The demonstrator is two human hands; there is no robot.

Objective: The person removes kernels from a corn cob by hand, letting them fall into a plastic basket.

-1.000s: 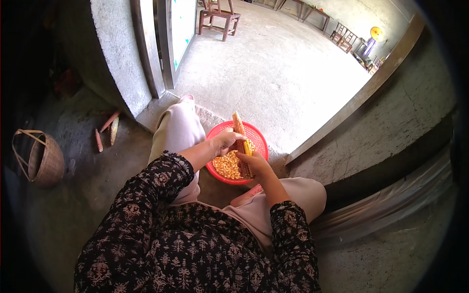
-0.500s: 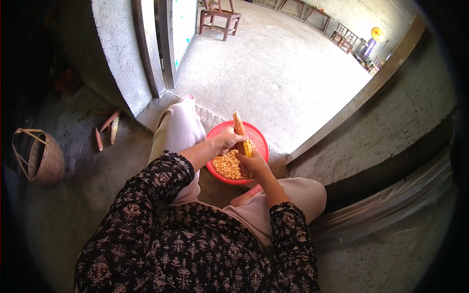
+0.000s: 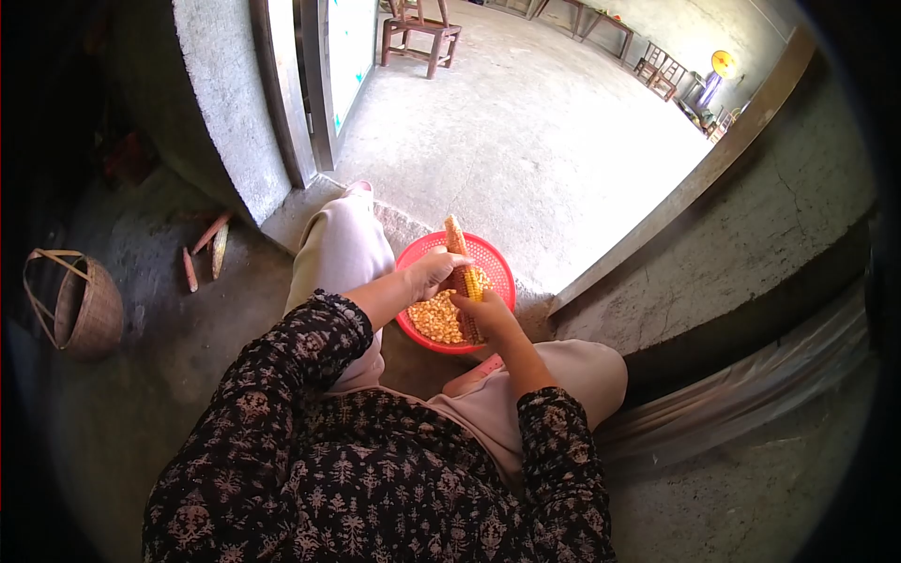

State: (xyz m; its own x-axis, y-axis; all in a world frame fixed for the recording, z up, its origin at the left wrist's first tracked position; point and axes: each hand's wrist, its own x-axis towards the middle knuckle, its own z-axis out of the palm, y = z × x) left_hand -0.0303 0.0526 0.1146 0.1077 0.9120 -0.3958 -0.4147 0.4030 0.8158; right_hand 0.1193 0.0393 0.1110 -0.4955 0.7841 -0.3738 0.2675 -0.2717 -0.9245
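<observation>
Over a red plastic colander basket (image 3: pixel 407 328), my left hand (image 3: pixel 432 269) is closed around a corn cob (image 3: pixel 454 235), whose pale, stripped end sticks up past the fingers. My right hand (image 3: pixel 488 314), just below, grips an ear of corn (image 3: pixel 473 284) with yellow kernels showing near the thumb and a darker bare stretch lower down. The two hands are close together, and where the cob and ear meet is partly hidden by the fingers. Loose corn kernels (image 3: pixel 436 319) lie in the basket beneath, between my knees.
Left on the floor are a woven basket (image 3: pixel 94 310) with a handle and several corn cobs (image 3: pixel 190 269). A door frame (image 3: pixel 321 94) and a concrete wall (image 3: pixel 732 225) stand either side. Beyond are a wooden chair (image 3: pixel 422 42) and a yellow fan (image 3: pixel 723 64).
Both hands keep their grip on the corn over the basket, with only a very slight shift. The view has moved a little.
</observation>
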